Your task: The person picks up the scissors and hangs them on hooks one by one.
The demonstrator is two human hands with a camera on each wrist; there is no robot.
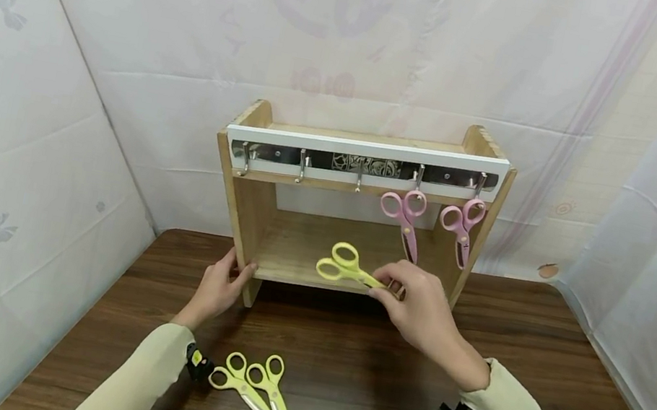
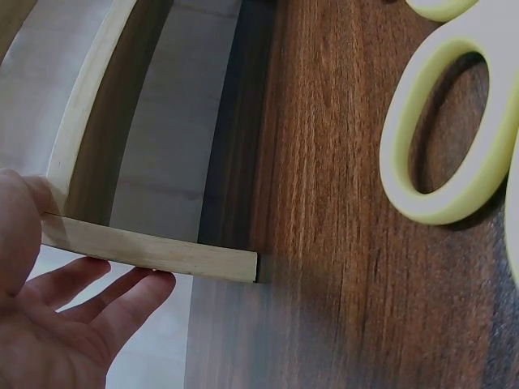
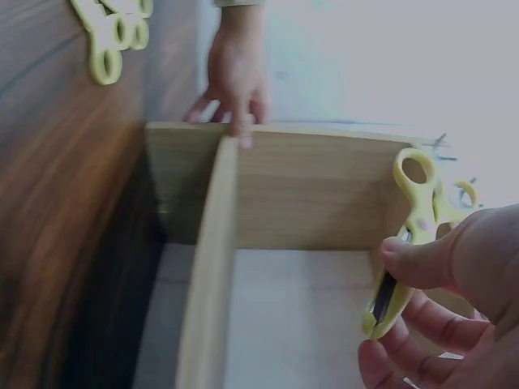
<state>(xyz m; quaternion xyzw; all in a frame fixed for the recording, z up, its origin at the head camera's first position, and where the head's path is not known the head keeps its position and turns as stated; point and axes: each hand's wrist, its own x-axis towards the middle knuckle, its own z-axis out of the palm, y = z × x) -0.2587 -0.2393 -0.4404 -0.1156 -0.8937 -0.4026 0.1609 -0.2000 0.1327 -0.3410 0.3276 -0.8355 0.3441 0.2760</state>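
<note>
My right hand (image 1: 416, 305) pinches yellow scissors (image 1: 350, 267) by the blades, the handle loops pointing left, in front of the wooden shelf (image 1: 289, 277). In the right wrist view the thumb presses the yellow scissors (image 3: 418, 203) near their pivot. My left hand (image 1: 219, 286) grips the lower left side panel of the shelf; the left wrist view has its fingers (image 2: 134, 304) under that panel (image 2: 154, 250). Two pink scissors (image 1: 407, 223) (image 1: 463, 229) hang by a loop from the two rightmost hooks of the white-backed hook rail (image 1: 372, 147).
Two more yellow scissors (image 1: 250, 389) lie overlapping on the dark wooden table (image 1: 360, 401), close to the left wrist. Three metal hooks (image 1: 302, 165) on the left and middle of the rail hold nothing. Printed white cloth (image 1: 152, 42) hangs behind and at both sides.
</note>
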